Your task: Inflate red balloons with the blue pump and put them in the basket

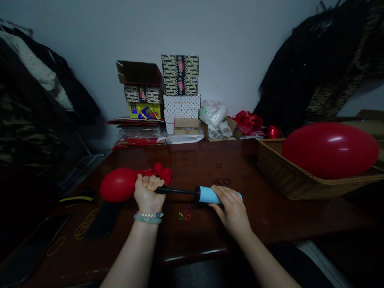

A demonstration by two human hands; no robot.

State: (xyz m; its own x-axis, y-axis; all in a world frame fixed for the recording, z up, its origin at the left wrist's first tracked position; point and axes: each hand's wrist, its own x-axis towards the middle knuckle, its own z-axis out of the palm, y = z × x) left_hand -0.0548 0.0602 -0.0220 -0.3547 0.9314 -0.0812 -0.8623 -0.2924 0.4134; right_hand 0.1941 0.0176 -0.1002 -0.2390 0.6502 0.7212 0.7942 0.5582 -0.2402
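Head view, left hand (147, 195) gripping red balloon (118, 184), right hand (230, 207) on pump (207, 195)

Both forearms are bare to the lower edge of the view; no sleeves visible. Left hand (147, 193): wrist carries two bracelets side by side, one a string of small pale pearl-like beads, the other a smooth pale green bangle (148, 218) nearer the elbow. Right hand (231, 208): nothing worn on wrist or visible fingers; nails on both hands look short and unpainted.
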